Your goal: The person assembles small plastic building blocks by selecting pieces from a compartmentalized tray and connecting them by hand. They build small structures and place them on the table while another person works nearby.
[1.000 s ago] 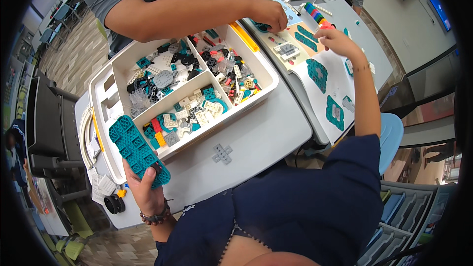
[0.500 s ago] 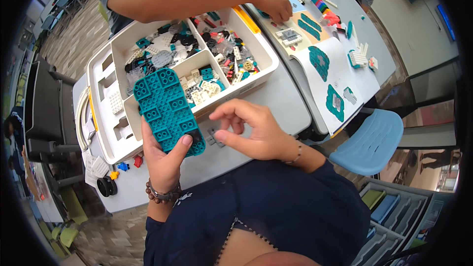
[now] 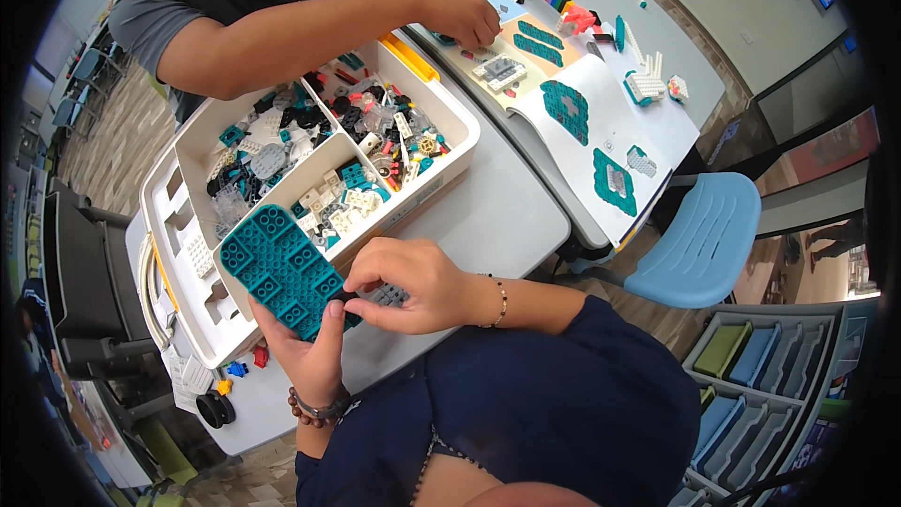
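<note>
While the left hand (image 3: pixel 314 352) holds the teal plate (image 3: pixel 286 270) tight over the table (image 3: pixel 488 216) | right hand (image 3: pixel 413 284) pinches plate's 4 o'clock edge | parts tray (image 3: pixel 413 197) at 12 o'clock

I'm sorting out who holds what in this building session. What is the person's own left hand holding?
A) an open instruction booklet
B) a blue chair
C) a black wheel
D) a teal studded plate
D: the left hand grips the teal studded plate from below, thumb on its lower edge.
</note>
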`<act>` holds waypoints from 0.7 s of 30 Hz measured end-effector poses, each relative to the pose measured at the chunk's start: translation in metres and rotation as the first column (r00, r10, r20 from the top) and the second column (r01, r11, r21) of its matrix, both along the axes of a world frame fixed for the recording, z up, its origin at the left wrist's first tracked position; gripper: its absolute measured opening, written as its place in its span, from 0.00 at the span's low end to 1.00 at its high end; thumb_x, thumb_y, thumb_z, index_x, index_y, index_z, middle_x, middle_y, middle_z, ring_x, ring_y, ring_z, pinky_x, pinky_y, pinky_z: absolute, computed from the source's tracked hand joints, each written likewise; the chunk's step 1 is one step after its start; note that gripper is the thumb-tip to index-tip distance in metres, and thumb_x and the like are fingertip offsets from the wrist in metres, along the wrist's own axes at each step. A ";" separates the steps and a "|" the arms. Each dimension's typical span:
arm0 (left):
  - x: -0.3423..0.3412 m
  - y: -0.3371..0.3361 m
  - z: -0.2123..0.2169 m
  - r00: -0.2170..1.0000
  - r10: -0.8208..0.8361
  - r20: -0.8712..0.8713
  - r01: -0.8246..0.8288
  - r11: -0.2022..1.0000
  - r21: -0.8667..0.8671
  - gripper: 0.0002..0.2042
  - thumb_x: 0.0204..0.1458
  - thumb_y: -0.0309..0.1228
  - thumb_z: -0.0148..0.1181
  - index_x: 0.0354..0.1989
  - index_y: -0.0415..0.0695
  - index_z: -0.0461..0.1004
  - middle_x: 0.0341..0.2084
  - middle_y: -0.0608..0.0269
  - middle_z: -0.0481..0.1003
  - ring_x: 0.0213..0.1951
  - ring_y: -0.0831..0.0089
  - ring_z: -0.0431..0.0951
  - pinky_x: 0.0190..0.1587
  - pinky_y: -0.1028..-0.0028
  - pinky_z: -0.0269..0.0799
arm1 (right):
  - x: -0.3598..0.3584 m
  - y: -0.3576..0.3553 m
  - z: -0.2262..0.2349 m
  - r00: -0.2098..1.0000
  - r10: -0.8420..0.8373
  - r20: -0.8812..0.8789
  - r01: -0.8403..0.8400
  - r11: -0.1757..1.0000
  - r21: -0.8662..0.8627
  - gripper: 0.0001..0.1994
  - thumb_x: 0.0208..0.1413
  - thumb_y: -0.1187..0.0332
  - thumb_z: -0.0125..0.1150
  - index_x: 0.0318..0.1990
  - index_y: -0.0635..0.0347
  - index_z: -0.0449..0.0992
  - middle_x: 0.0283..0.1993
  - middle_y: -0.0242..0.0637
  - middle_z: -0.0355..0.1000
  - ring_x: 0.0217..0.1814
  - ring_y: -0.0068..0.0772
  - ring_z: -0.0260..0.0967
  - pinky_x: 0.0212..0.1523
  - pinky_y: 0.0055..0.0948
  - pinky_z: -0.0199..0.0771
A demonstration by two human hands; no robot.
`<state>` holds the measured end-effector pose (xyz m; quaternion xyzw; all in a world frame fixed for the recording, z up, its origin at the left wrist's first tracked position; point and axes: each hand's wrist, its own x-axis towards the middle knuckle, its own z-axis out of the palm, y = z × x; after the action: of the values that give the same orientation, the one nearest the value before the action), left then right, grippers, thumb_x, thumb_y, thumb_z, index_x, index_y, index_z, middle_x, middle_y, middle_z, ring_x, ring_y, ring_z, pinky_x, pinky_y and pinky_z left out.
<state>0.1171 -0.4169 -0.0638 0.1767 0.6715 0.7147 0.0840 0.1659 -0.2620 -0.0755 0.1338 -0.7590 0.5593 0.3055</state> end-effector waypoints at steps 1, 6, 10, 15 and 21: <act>0.000 0.001 -0.001 1.000 -0.003 -0.003 0.003 1.000 -0.001 0.37 0.41 0.16 0.57 0.59 0.38 0.44 0.43 0.59 0.65 0.40 0.75 0.69 0.42 0.76 0.67 | 0.000 0.001 -0.001 1.000 0.001 -0.001 -0.001 1.000 0.001 0.11 0.40 0.75 0.64 0.32 0.63 0.69 0.30 0.37 0.69 0.28 0.27 0.68 0.26 0.20 0.70; 0.002 0.003 -0.002 0.999 0.008 -0.038 -0.007 1.000 0.011 0.36 0.42 0.16 0.57 0.59 0.38 0.44 0.43 0.59 0.65 0.40 0.74 0.70 0.42 0.76 0.68 | -0.001 -0.002 -0.008 0.998 0.045 0.048 -0.037 0.989 -0.142 0.09 0.42 0.75 0.61 0.32 0.61 0.69 0.31 0.35 0.67 0.28 0.24 0.68 0.28 0.20 0.70; -0.001 0.004 0.000 1.000 -0.014 -0.009 0.014 1.000 -0.008 0.36 0.42 0.17 0.57 0.59 0.38 0.44 0.43 0.58 0.66 0.40 0.73 0.70 0.43 0.75 0.67 | 0.003 -0.002 -0.004 0.958 0.190 0.217 -0.099 0.923 -0.372 0.08 0.44 0.77 0.59 0.33 0.62 0.69 0.32 0.33 0.66 0.31 0.19 0.68 0.31 0.18 0.71; -0.008 0.002 -0.003 0.967 -0.196 0.162 0.175 0.975 0.136 0.36 0.43 0.18 0.57 0.59 0.37 0.42 0.47 0.58 0.63 0.45 0.74 0.68 0.45 0.74 0.67 | 0.000 -0.006 -0.016 0.913 0.310 0.264 -0.105 0.806 -0.583 0.09 0.46 0.80 0.58 0.35 0.63 0.67 0.36 0.31 0.66 0.36 0.17 0.67 0.34 0.18 0.71; -0.008 0.001 -0.003 0.951 -0.240 0.195 0.194 0.954 0.227 0.31 0.44 0.18 0.56 0.56 0.38 0.47 0.45 0.59 0.65 0.45 0.76 0.68 0.46 0.76 0.67 | 0.001 -0.007 -0.010 0.880 0.391 0.270 -0.121 0.734 -0.668 0.11 0.45 0.82 0.57 0.36 0.63 0.65 0.37 0.33 0.65 0.38 0.19 0.66 0.36 0.18 0.71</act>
<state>0.1095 -0.4156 -0.0664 0.1771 0.5571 0.7815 0.2180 0.1668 -0.2691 -0.0860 0.0135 -0.5445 0.8336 0.0916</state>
